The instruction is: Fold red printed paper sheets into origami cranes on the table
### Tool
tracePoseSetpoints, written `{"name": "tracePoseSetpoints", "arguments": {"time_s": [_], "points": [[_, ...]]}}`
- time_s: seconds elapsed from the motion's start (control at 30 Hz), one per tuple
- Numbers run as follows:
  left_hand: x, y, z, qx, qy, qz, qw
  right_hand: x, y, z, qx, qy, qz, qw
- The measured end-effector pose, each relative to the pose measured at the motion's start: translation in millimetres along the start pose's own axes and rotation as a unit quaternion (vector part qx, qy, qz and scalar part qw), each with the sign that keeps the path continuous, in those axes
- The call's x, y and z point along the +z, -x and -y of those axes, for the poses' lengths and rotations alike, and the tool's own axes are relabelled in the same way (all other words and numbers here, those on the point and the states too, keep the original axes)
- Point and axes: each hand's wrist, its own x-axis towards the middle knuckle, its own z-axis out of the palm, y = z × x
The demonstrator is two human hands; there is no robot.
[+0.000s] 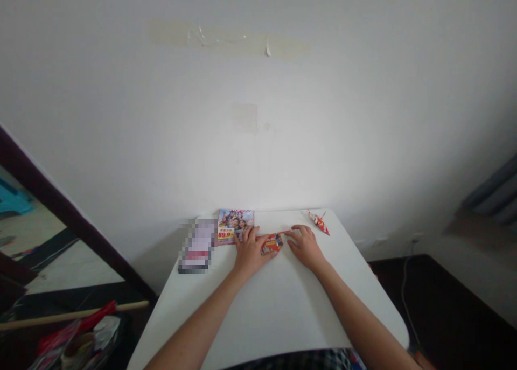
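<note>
A small piece of folded paper (272,244), red with printed patterns, lies on the white table between my hands, its narrow tip pointing right. My left hand (249,252) holds it down from the left, the thumb along its lower edge and the fingers bent over the flyer side. At the narrow tip, my right hand (306,245) grips the paper with its fingertips; the exact pinch is too small to make out. Behind my left fingers lies a printed flyer (226,223) marked 89.9. A folded red and white paper crane (320,222) rests beyond my right hand.
A blurred-out phone-like slab (197,246) lies at the left of the white table (274,316), which meets the wall (258,165). On the floor at left is a bin (121,332) with bags and a wooden stick (76,315). A cable (405,284) hangs at right.
</note>
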Motion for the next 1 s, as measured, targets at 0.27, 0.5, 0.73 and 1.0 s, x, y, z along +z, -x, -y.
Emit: {"name": "tracePoseSetpoints", "arguments": {"time_s": [0.27, 0.5, 0.73, 1.0], "points": [[1.7, -1, 1, -0.004, 0.042, -0.042, 0.998, 2, 0, -4, -0.005, -0.018, -0.024, 1.0], [-4.3, -3, -2, 0.012, 0.081, -0.078, 0.994, 6, 1, -4, -0.038, -0.031, -0.062, 0.997], [-7.9, -8, 7, 0.018, 0.098, -0.138, 0.985, 7, -1, -12, -0.038, -0.099, -0.099, 0.989], [-8.2, -9, 11, -0.042, 0.052, -0.111, 0.992, 10, -2, -15, -0.012, -0.11, -0.083, 0.99]]}}
